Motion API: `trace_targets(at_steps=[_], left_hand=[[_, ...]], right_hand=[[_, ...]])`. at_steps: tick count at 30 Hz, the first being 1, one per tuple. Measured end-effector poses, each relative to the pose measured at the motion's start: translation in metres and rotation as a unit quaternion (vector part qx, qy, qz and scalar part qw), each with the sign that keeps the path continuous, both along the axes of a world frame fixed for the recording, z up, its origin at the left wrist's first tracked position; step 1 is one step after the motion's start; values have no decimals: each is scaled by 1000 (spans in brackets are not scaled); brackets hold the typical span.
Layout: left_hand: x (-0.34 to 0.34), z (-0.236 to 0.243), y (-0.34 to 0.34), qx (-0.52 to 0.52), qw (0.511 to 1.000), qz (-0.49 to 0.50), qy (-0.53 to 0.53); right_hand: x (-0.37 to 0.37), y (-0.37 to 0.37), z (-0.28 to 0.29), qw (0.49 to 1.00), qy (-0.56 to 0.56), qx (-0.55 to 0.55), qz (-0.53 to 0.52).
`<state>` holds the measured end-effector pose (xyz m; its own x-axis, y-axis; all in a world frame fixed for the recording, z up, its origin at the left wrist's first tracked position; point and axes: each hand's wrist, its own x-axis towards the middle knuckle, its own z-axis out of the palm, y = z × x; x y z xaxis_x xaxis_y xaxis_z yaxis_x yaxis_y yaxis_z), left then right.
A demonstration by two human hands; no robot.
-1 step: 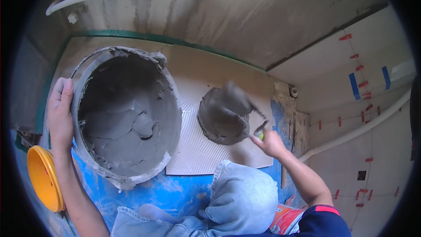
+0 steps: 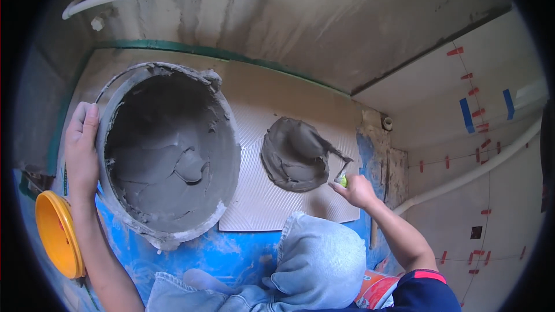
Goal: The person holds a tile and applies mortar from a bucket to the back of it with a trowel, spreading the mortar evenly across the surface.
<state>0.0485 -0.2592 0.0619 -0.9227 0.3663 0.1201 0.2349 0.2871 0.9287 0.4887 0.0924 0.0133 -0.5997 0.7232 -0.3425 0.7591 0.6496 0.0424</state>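
My left hand (image 2: 82, 144) is closed on the wire handle (image 2: 118, 75) of a large mortar-crusted bucket (image 2: 228, 133), which holds grey mortar (image 2: 156, 179). My right hand (image 2: 355, 190) grips the yellow-green handle of a trowel (image 2: 344, 179); its dark blade is at the right side of a grey mortar mound (image 2: 292, 153), largely hidden by mortar. The mound lies on a pale ridged tile (image 2: 248, 208), right of the bucket.
A yellow bucket (image 2: 46, 234) stands at the left over blue flooring (image 2: 191, 263). A concrete wall (image 2: 277, 17) rises behind; a tiled wall (image 2: 451, 185) with red clips and a white pipe (image 2: 480, 167) is at the right. My denim-covered knee (image 2: 321, 254) is below the tile.
The raised, blurred load of mortar on the trowel has come down onto the mound, and my right hand has shifted very slightly. My left hand stays on the bucket handle.
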Motion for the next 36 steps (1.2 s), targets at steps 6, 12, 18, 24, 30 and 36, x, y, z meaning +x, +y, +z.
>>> trace_targets(at_steps=[6,12,18,24,30,36], left_hand=[[0,-5,-4,-23,999,-37,-28],[2,6,4,-33,999,-25,16],[-19,-9,-15,-21,1000,-7,21],[-85,-59,-89,-77,997,-6,-13],[-149,-142,-238,-15,990,110,-84],[-122,-160,-218,117,950,216,-192]], right_hand=[[-3,-18,26,951,257,-84,-148],[-72,-48,30,960,209,-177,64],[-148,-113,-80,904,146,-123,383],[-92,-95,-91,941,138,-83,297],[-21,-59,-32,980,31,-124,151],[9,-33,39,993,110,-42,-22]])
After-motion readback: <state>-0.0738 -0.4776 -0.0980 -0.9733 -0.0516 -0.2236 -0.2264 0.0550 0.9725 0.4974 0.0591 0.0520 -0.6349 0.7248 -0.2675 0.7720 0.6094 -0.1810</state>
